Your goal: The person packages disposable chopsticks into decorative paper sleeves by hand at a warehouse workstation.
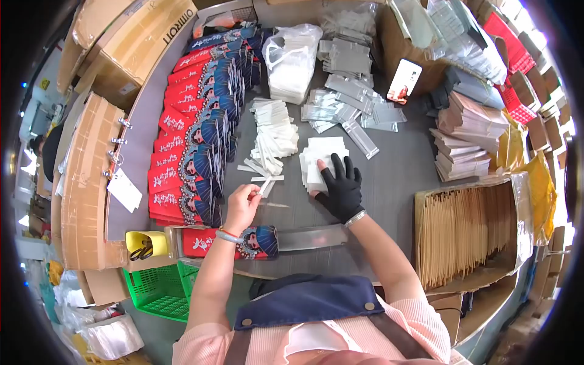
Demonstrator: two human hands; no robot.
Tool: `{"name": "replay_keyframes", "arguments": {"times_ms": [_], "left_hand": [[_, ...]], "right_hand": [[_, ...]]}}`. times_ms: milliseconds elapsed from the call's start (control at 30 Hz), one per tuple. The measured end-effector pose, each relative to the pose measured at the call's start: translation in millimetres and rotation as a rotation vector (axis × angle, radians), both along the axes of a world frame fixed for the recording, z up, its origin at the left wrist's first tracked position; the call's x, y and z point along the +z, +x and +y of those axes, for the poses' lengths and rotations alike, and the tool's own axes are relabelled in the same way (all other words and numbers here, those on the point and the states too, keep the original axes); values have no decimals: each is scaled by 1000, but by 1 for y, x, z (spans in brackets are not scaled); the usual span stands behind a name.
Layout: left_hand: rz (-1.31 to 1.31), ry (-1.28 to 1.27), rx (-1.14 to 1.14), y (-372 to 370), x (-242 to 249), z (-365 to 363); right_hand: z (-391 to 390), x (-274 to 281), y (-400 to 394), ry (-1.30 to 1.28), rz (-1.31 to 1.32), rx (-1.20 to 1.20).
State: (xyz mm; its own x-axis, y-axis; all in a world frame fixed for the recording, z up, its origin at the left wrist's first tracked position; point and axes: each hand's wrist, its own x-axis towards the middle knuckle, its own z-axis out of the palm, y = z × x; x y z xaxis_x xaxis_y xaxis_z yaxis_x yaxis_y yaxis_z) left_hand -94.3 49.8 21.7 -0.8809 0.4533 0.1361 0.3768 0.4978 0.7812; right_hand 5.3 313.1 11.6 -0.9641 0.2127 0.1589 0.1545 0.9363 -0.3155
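My left hand [242,205] is closed in a pinch on a thin white strip [266,185], at the near end of a loose pile of white strips [275,131]. In a black glove with bare thumb and index fingertips, my right hand [342,190] lies with its fingers spread over a stack of white cards [325,148]. Nearer my body, a red and blue printed packet [204,242] lies flat. A clear plastic sleeve [313,237] extends from its right end.
Overlapping red and blue packets [176,146] line the left side. Clear plastic sleeves [347,91] and a white plastic bag [293,61] lie at the back. To the right stands a carton of brown envelopes [465,234]. A green basket [161,292] sits below the left edge.
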Motion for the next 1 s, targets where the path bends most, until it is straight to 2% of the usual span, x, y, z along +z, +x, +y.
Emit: {"name": "replay_keyframes", "arguments": {"times_ms": [100,167,233,300,333,400,467,500,567,667,833,933,1000], "left_hand": [[-1,39,-24,17,16,6],[45,132,-101,27,28,27],[66,120,-158,33,41,53],[291,118,-226,31,34,77],[220,167,-231,31,25,88],[316,95,-256,25,14,100],[348,43,-286,25,9,106],[351,35,-302,22,5,106],[326,24,-318,23,2,105],[299,32,-320,24,4,106],[509,13,-358,21,4,108],[378,33,-349,29,12,103],[180,125,-367,40,38,93]], "right_hand": [[-12,4,17,-19,39,16],[-8,20,25,-51,70,29],[4,31,40,-61,142,-14],[22,52,66,-152,211,-85],[35,60,84,-176,225,-139],[64,71,126,-189,279,-271],[107,33,196,-278,449,-592],[133,28,235,-197,433,-683],[163,36,297,17,233,-990],[170,34,338,407,-81,-1028],[183,23,343,141,-160,-1062],[172,40,324,105,-225,-1125],[169,40,326,150,-224,-1133]]}}
